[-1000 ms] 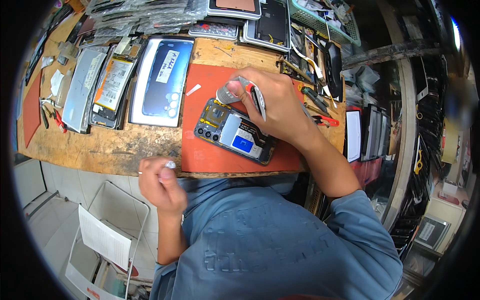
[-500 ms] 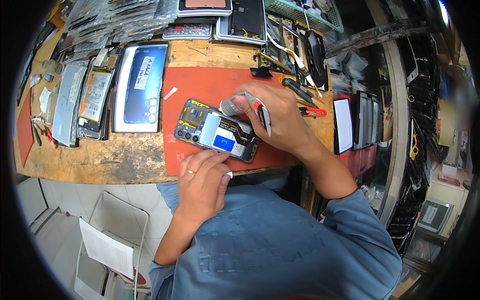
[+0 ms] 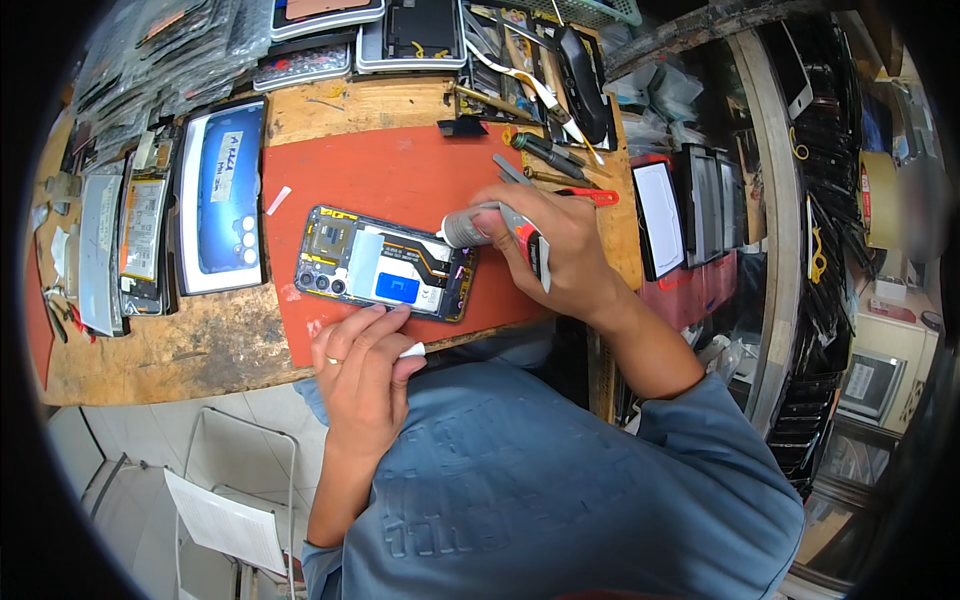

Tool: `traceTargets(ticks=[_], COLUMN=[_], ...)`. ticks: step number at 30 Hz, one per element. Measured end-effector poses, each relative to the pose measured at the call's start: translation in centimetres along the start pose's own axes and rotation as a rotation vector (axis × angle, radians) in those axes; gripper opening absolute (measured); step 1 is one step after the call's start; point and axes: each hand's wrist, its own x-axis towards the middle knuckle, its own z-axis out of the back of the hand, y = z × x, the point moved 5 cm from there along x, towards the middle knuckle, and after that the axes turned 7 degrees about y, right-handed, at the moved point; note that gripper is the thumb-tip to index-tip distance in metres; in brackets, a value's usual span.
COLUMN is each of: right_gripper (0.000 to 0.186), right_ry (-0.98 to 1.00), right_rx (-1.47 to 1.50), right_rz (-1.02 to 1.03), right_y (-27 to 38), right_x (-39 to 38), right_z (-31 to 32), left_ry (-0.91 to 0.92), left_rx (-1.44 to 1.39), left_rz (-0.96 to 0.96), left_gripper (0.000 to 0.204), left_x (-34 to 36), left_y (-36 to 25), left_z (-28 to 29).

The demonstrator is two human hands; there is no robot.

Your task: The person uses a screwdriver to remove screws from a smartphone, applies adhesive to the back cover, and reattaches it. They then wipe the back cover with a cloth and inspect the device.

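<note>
Fingers of the right hand [image 3: 555, 245] wrap around a grey-and-white squeeze tube [image 3: 463, 229], its nozzle aimed left at the far edge of an opened phone [image 3: 385, 262]; from my remote view I cannot tell whether tip and edge touch. I have that phone just left of the right fingers, its inside facing up, on a red mat [image 3: 370, 165] spread over the desk [image 3: 205, 345]. Bent fingers of the left hand [image 3: 360, 375] meet its near edge, or almost, and seem to pinch a small white cap [image 3: 413, 350] against the thumb, probably the tube's. I judge the opening-up done: the back cover is off, battery [image 3: 410, 270] and cameras [image 3: 322, 282] are bare, and the tube looks uncapped. How much of the rim has been treated I cannot make out; with no back on the phone, closing it looks undone. Well left of the left fingers I see a blue phone panel [image 3: 215, 230] and another opened phone [image 3: 147, 235]; just beyond the right fingers sits a red-handled tool [image 3: 597, 196].
</note>
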Motion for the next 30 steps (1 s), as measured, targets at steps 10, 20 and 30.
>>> traceTargets(ticks=[10, 20, 30], right_gripper=[0.022, 0.045, 0.035], right_ry=[-0.029, -0.012, 0.049], right_rx=[-0.094, -0.427, -0.372], right_rz=[0.017, 0.078, 0.158], right_y=[0.4, 5.6, 7.8], right_x=[-3.6, -6.4, -8.5], right_z=[1.4, -1.2, -2.9], left_ry=[0.01, 0.082, 0.116], left_rx=[0.012, 0.051, 0.004], left_rz=[0.02, 0.07, 0.086], left_gripper=[0.012, 0.009, 0.013], left_x=[0.3, 1.1, 0.9], left_y=[-0.4, -1.5, -1.2], left_z=[0.4, 0.9, 1.2])
